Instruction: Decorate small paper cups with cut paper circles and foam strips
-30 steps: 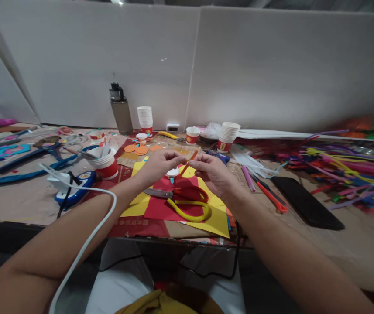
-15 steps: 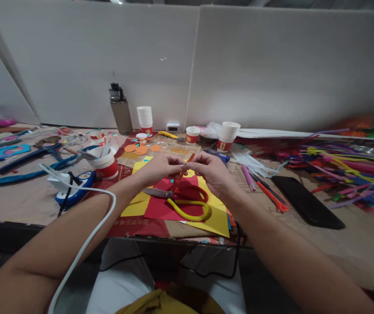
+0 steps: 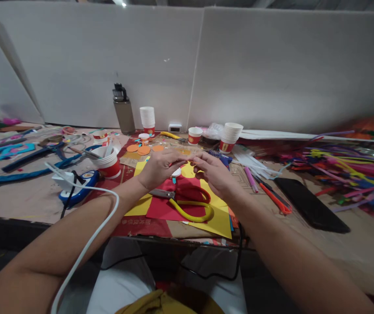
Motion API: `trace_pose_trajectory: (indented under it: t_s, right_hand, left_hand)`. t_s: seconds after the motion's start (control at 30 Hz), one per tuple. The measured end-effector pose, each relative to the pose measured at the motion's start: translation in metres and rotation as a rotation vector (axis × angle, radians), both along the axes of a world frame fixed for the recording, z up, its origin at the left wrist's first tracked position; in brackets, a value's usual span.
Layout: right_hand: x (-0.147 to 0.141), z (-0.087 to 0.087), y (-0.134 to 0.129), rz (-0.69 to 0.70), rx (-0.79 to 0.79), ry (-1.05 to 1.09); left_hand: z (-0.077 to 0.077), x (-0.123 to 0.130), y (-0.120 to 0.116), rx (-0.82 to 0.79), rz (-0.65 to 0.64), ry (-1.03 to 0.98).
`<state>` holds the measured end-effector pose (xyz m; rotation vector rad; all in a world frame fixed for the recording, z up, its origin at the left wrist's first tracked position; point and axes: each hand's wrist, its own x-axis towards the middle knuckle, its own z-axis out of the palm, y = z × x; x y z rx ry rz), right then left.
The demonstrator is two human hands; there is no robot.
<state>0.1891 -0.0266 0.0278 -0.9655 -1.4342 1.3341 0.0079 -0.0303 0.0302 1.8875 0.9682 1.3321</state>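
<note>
Above the middle of the work surface, my left hand (image 3: 160, 169) and my right hand (image 3: 213, 172) meet fingertip to fingertip. Both are closed in a pinch on a small orange piece (image 3: 192, 163), thin and seen nearly edge-on; the fingers hide most of it. Below them lie scissors (image 3: 191, 210) with one red and one yellow handle loop, their blades pointing left under my left wrist. The scissors rest on a red sheet (image 3: 159, 211), which lies over yellow paper (image 3: 219, 222). A small white-topped item (image 3: 175, 172) shows just under the hands.
Orange discs (image 3: 144, 150) and stacked paper cups (image 3: 147, 120) stand behind my left hand. A cup with tools (image 3: 108, 168) and a blue power strip (image 3: 78, 189) are left. To the right lie a utility knife (image 3: 276, 198), a black phone (image 3: 311, 205) and colourful pipe cleaners (image 3: 360, 174). A white cable crosses my left forearm.
The orange piece has turned from steeply slanted to nearly edge-on between my fingers. My left hand has rolled over slightly, and the view has shifted a little.
</note>
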Motion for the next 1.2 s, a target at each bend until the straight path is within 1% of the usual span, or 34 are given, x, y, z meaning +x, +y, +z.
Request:
trace_pose_trajectory:
  t_s: [0.1,0.17,0.27,0.37,0.47,0.53,0.6,0.67,0.73,0.8,0.87,0.93,1.03,1.1,1.2]
  right_hand:
    - [0.001,0.004,0.000,0.062,-0.242,0.060]
    - [0.002,0.007,-0.001,0.116,-0.314,0.069]
    - [0.004,0.009,-0.003,0.191,-0.292,0.044]
    - [0.007,0.007,-0.004,0.236,-0.249,0.024]
    - [0.009,0.005,-0.003,0.275,-0.239,0.010]
    - [0.010,0.004,-0.001,0.273,-0.235,-0.005]
    - [0.010,0.003,-0.001,0.253,-0.229,-0.011]
    - [0.009,0.004,-0.001,0.215,-0.215,0.002]
    - [0.007,0.006,-0.002,0.172,-0.199,0.038]
    - [0.006,0.007,-0.002,0.133,-0.190,0.079]
    - [0.006,0.008,-0.002,0.101,-0.189,0.112]
    - [0.005,0.007,0.000,0.070,-0.190,0.136]
    - [0.004,0.006,0.002,0.034,-0.185,0.157]
    - [0.003,0.004,0.002,0.023,-0.169,0.159]
    - [0.003,0.003,0.002,0.006,-0.143,0.156]
  left_hand:
    - [-0.001,-0.003,0.001,0.034,-0.009,0.038]
    - [-0.003,-0.005,0.003,0.120,-0.017,0.108]
    - [-0.004,-0.007,0.005,0.219,-0.026,0.200]
    - [-0.005,-0.009,0.005,0.227,-0.022,0.225]
    - [-0.005,-0.010,0.004,0.200,-0.026,0.209]
    - [-0.006,-0.010,0.005,0.191,-0.027,0.195]
    - [-0.006,-0.009,0.006,0.225,-0.021,0.212]
    - [-0.007,-0.007,0.008,0.273,-0.008,0.244]
    - [-0.009,-0.005,0.011,0.284,0.018,0.272]
    - [-0.010,-0.003,0.013,0.233,0.031,0.297]
    - [-0.010,-0.001,0.013,0.111,0.009,0.295]
    - [-0.009,0.001,0.011,-0.045,-0.036,0.236]
    - [-0.008,0.004,0.008,-0.255,-0.120,0.094]
    - [-0.008,0.005,0.008,-0.350,-0.184,0.018]
    - [-0.009,0.007,0.007,-0.427,-0.247,-0.035]
